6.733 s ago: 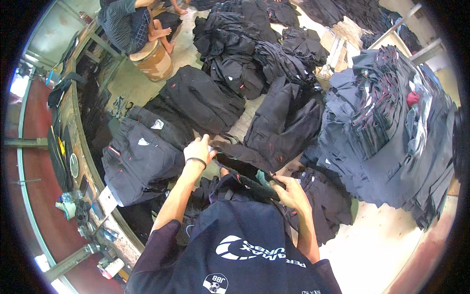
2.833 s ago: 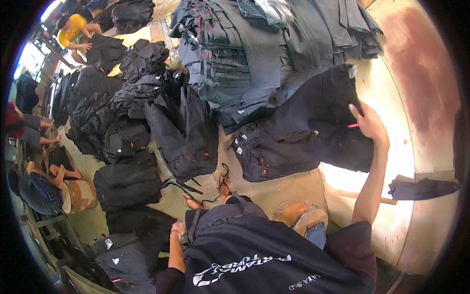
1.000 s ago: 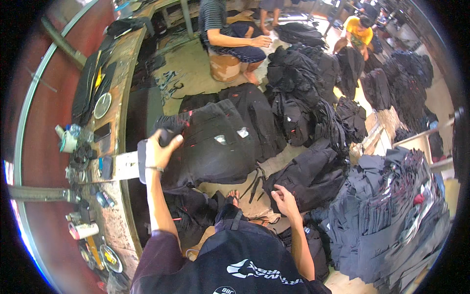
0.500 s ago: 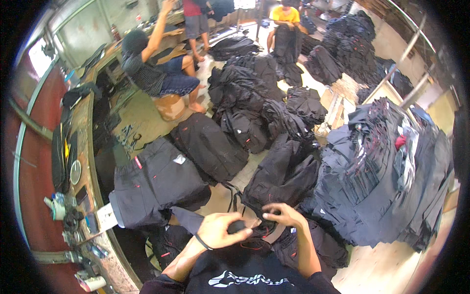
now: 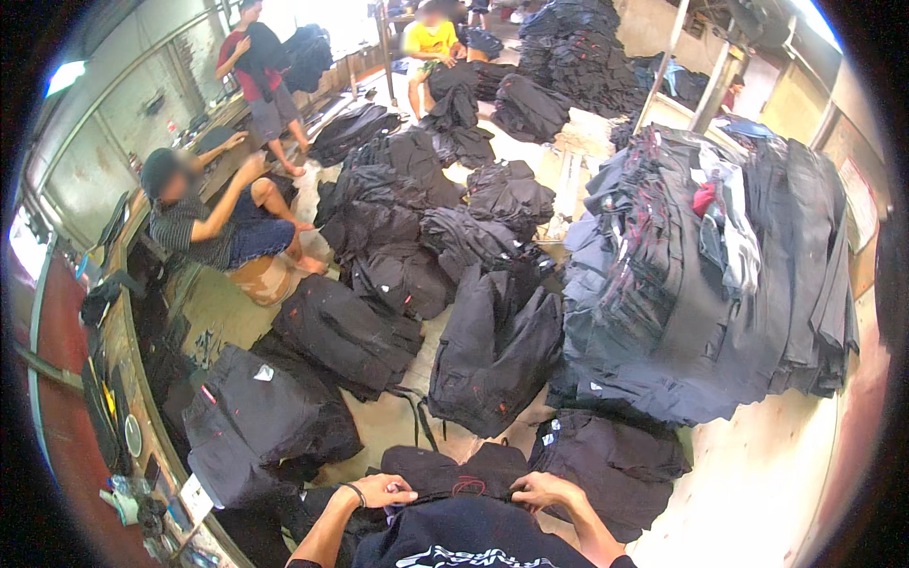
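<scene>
In front of my lap, a black cloth garment (image 5: pixel 454 466) with a loop of red thread at its middle is stretched between my hands. My left hand (image 5: pixel 383 490), with a dark band at the wrist, pinches its left edge. At the opposite edge, my right hand (image 5: pixel 544 490) grips the cloth between thumb and fingers. Just beyond lies a folded black garment pile (image 5: pixel 497 350). Another black pile (image 5: pixel 606 464) with small white tags sits close to my right hand, and a further black stack (image 5: pixel 275 407) with a white tag lies to the left.
A large heap of dark trousers (image 5: pixel 701 275) rises at the right. More black bundles (image 5: pixel 398 227) cover the floor ahead. A cluttered workbench (image 5: pixel 156 407) runs along the left. Three co-workers are beyond: one seated in a striped shirt (image 5: pixel 204 213), one standing in red, one in yellow (image 5: pixel 434 40).
My hands have moved down and apart, and now both hold the black garment's edges. The view has shifted right. The seated person's raised arm has come down.
</scene>
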{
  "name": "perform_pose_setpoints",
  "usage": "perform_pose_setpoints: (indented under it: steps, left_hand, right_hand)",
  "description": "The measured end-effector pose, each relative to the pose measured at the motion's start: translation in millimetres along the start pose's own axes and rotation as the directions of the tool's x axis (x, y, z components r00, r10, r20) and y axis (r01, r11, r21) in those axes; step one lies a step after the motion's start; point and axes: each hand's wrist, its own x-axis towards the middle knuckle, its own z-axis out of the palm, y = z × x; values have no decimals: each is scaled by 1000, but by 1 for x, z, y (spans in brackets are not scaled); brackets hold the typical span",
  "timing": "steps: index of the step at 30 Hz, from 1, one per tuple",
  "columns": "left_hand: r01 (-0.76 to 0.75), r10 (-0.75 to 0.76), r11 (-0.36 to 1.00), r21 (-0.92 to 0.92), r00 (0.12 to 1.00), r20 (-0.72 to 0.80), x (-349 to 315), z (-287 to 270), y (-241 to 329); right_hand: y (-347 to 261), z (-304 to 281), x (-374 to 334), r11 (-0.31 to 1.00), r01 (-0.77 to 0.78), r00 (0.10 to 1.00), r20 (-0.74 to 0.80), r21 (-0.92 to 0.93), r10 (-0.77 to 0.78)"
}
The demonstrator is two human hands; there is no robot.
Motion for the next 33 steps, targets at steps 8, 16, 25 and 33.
perform_pose_setpoints:
  steps: [8, 16, 25, 33]
  left_hand:
    - [14, -12, 938, 345, 1000, -6, 43, -4, 38]
    - [114, -57, 700, 705, 993, -104, 129, -166, 38]
    - [2, 786, 613, 790, 96, -611, 18, -322, 242]
    - [154, -30, 503, 851, 987, -160, 204, -317, 18]
  right_hand:
    - [-2, 17, 32, 944, 68, 819, -523, -323, -238]
    - [-45, -107, 93, 885, -229, 700, -700, -406, -140]
    - [-221, -283, -80, 780, -86, -630, -572, -620, -525]
    - [-97, -127, 130, 983, -171, 799, -574, 72, 180]
